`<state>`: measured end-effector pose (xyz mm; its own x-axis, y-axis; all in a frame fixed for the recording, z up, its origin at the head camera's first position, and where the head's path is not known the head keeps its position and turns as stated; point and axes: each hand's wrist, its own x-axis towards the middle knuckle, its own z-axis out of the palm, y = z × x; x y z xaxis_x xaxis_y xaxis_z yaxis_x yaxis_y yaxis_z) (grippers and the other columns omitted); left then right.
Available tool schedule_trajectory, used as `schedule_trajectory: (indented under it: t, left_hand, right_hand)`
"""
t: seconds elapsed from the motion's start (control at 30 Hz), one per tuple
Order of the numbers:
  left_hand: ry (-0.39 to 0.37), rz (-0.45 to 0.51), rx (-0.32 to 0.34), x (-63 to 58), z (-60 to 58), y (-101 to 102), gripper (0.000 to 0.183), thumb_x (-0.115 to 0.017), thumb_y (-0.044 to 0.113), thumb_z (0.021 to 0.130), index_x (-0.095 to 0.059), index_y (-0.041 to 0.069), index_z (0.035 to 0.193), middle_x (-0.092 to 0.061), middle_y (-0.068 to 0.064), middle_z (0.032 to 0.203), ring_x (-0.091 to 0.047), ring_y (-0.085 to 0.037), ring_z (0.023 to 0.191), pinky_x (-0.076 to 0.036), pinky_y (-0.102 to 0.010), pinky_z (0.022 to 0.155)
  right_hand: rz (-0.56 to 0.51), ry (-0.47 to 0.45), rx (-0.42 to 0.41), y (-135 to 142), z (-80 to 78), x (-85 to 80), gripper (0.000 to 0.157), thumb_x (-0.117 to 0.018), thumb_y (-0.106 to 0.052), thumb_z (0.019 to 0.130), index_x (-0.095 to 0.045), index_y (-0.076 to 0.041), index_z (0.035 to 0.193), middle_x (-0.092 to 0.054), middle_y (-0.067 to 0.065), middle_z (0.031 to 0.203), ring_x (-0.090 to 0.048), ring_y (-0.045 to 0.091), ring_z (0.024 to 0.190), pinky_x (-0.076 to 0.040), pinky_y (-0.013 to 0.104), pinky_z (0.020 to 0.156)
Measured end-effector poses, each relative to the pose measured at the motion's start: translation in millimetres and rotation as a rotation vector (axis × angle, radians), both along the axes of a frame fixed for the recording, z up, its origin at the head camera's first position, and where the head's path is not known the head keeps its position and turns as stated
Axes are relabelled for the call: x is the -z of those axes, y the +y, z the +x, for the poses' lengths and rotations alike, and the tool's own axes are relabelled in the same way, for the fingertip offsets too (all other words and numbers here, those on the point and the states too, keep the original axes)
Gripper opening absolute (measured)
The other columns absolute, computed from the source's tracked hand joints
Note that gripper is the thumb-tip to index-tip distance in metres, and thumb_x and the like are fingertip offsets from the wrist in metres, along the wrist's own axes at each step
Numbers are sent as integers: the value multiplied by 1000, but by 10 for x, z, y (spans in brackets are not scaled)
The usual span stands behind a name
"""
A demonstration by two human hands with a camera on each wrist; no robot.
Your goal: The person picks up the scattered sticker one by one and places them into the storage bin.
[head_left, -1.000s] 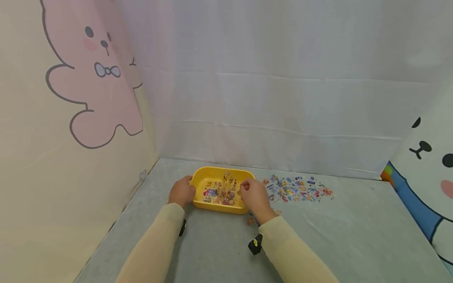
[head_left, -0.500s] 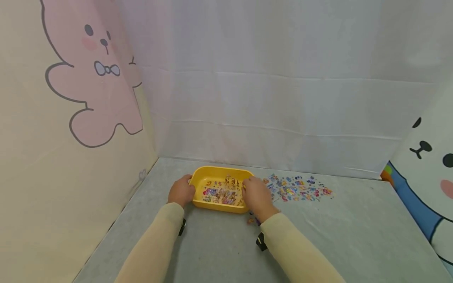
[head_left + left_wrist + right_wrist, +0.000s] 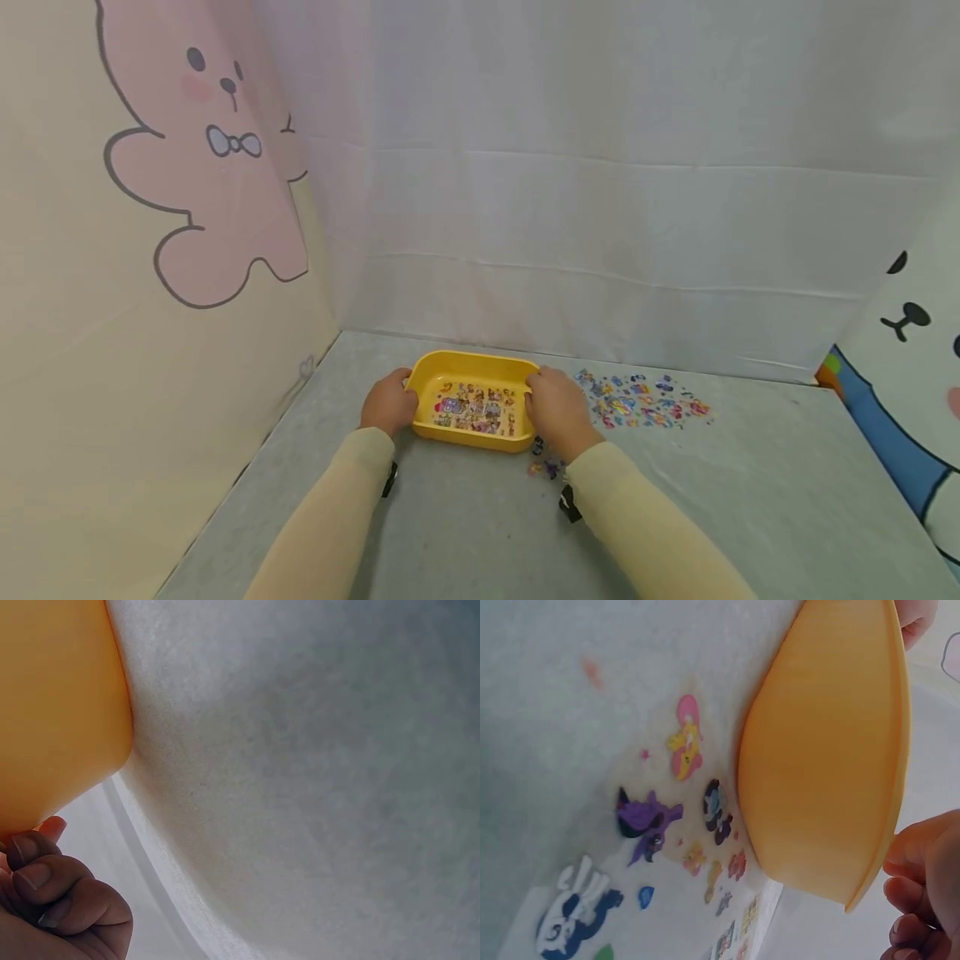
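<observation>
A shallow yellow plastic tray (image 3: 467, 437) sits on the grey surface, its base covered by a flat layer of small colourful cartoon stickers (image 3: 474, 410). My left hand (image 3: 388, 403) grips the tray's left end, and the left wrist view shows those fingers (image 3: 56, 881) curled at the yellow wall (image 3: 60, 697). At the opposite end my right hand (image 3: 561, 410) holds the rim. From the right wrist view, the right fingers (image 3: 911, 896) bend at the tray's edge (image 3: 889, 832), beside its outer wall.
A wide scatter of colourful stickers (image 3: 637, 402) lies on the table (image 3: 750, 492) right of the tray. A few more, including a purple pony figure (image 3: 649, 817), lie by its near right corner. A white curtain (image 3: 570, 217) hangs behind.
My right hand has gone from pinching over the tray's right side to holding its right rim. The stickers that stood raised inside now lie flat. My left hand keeps its grip.
</observation>
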<state>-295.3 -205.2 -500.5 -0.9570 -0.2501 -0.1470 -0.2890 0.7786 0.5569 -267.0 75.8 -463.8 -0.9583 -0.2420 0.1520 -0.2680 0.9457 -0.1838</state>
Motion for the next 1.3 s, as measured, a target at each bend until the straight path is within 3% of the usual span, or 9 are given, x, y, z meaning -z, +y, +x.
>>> schedule_trajectory:
  t: [0.2, 0.4, 0.57, 0.7, 0.97, 1.3]
  left_hand:
    - [2, -13, 12, -22, 13, 10, 51, -53, 15, 101, -50, 6, 151, -59, -20, 143, -59, -36, 119, -43, -57, 109]
    - [-8, -13, 9, -52, 25, 32, 50, -54, 16, 101, -51, 6, 150, -59, -20, 142, -59, -35, 119, -42, -56, 109]
    - [-12, -8, 7, -44, 14, 41, 51, -55, 16, 101, -50, 6, 151, -58, -20, 144, -58, -35, 119, -42, -57, 110]
    - [-7, -12, 7, -25, 1, 48, 50, -55, 16, 102, -50, 6, 151, -58, -19, 143, -58, -35, 118, -42, -56, 110]
    - [-6, -15, 0, -33, 13, 40, 50, -56, 17, 102, -51, 7, 150, -58, -19, 144, -58, -35, 120, -42, -56, 110]
    - [-2, -17, 2, -35, 20, 27, 50, -56, 16, 101, -51, 6, 150, -59, -19, 143, -59, -36, 119, -42, -56, 109]
  right_hand:
    - [-77, -63, 36, 62, -1, 39, 16, -66, -22, 99, -69, -6, 98, -60, 3, 85, -55, 21, 75, -53, 40, 70]
    - [-117, -140, 107, 176, -37, 99, 23, -63, -23, 101, -68, -5, 113, -67, 7, 101, -61, 23, 83, -57, 45, 79]
    - [-140, -145, 116, 314, -56, 135, 22, -61, -21, 100, -67, -3, 113, -67, 8, 98, -62, 24, 82, -57, 46, 79]
    - [-120, -157, 122, 446, -40, 162, 26, -61, -21, 100, -66, -2, 118, -70, 11, 106, -65, 26, 88, -58, 49, 79]
    - [-79, -225, 79, 724, 40, 234, 42, -67, -28, 98, -64, -2, 130, -66, 16, 125, -63, 35, 114, -52, 56, 96]
    - [-11, -287, 51, 1037, 78, 350, 52, -83, -39, 86, -67, -4, 121, -65, 10, 112, -63, 29, 100, -54, 52, 90]
